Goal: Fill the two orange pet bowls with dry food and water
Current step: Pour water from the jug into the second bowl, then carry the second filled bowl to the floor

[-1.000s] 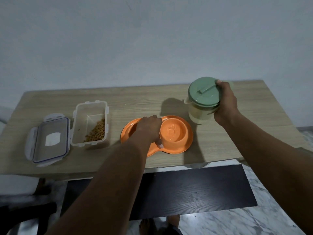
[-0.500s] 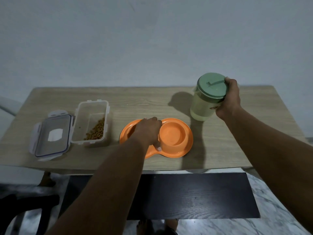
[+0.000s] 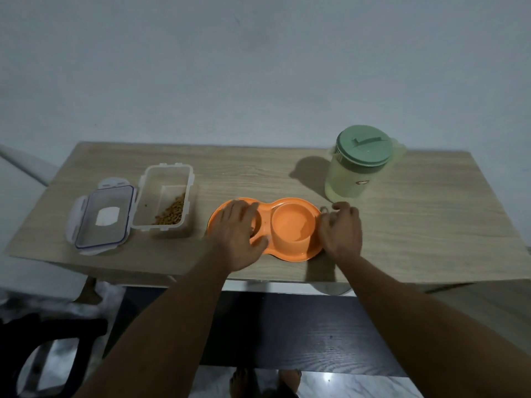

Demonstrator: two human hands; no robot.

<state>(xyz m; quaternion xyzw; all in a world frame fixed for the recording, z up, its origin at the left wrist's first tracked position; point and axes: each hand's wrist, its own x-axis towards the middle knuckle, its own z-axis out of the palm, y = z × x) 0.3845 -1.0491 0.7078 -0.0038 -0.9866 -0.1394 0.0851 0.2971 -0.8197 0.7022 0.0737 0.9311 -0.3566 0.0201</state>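
The orange double pet bowl (image 3: 290, 251) lies near the table's front edge. Its right bowl (image 3: 291, 222) looks to hold clear water. My left hand (image 3: 237, 235) rests flat over the left bowl and hides most of it, thumb on the middle ridge. My right hand (image 3: 342, 232) sits at the dish's right rim with fingers loosely curled, holding nothing. The pale water jug (image 3: 347, 182) with a green lid stands upright behind the right hand, apart from it. A clear food box (image 3: 165, 179) holds some brown kibble (image 3: 172, 212).
The food box's clear lid (image 3: 100, 219) lies flat at its left. The wooden table (image 3: 431, 225) backs onto a grey wall. A dark bench (image 3: 287, 340) sits below the front edge, and a black chair (image 3: 43, 340) stands at lower left.
My right hand set the jug down at the back right, let go, and came down to the dish's right rim. My left hand flattened over the left bowl.
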